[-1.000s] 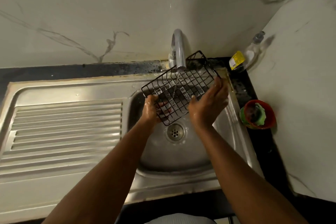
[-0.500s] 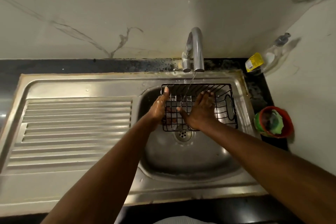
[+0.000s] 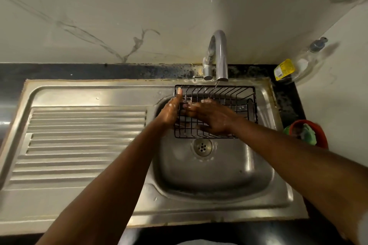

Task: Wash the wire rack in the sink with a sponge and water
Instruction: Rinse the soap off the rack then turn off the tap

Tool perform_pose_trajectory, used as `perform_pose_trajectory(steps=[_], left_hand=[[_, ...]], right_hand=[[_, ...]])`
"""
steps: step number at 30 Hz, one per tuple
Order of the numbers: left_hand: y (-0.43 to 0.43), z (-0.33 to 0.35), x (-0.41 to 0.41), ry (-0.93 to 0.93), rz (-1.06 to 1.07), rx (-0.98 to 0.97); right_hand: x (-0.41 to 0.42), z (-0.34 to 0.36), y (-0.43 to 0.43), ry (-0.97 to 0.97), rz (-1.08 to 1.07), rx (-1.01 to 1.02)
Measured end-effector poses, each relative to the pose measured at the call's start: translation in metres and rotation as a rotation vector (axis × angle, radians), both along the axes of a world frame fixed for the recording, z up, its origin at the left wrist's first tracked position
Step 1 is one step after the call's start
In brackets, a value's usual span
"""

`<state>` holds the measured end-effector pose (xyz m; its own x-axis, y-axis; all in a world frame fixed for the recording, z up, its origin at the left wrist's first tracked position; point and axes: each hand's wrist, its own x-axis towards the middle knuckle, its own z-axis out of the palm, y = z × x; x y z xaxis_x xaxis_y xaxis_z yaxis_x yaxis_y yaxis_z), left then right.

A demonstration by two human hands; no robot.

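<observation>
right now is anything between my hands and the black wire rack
Nothing visible does. The left hand grips the left side of the black wire rack; the right hand lies flat inside it, fingers on the wire floor.

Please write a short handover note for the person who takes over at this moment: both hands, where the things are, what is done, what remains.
Left hand grips the wire rack by its left edge, over the sink.
Right hand lies flat inside it, fingers straight, no sponge.
Tap runs a thin stream onto the rack.
Green sponge sits in the red bowl on the counter, right.
Done: rack wetted.
Left, probably: scrub with sponge, rinse, shut the tap.
</observation>
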<state>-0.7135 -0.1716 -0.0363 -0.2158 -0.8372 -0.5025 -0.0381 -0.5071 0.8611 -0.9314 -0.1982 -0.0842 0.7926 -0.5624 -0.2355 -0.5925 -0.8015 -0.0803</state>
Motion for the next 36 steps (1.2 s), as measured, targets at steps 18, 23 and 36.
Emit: perform_pose_trajectory(steps=[18, 23, 36], left_hand=[[-0.002, -0.011, 0.012, -0.086, -0.013, 0.061], [-0.002, -0.007, 0.005, -0.032, -0.031, 0.115], [-0.008, -0.013, -0.012, -0.041, -0.104, 0.237]], right_hand=[[-0.009, -0.024, 0.011, 0.099, -0.008, -0.056], [-0.013, -0.021, 0.006, 0.03, 0.007, -0.031], [-0.003, -0.028, 0.021, -0.1, -0.287, 0.042]])
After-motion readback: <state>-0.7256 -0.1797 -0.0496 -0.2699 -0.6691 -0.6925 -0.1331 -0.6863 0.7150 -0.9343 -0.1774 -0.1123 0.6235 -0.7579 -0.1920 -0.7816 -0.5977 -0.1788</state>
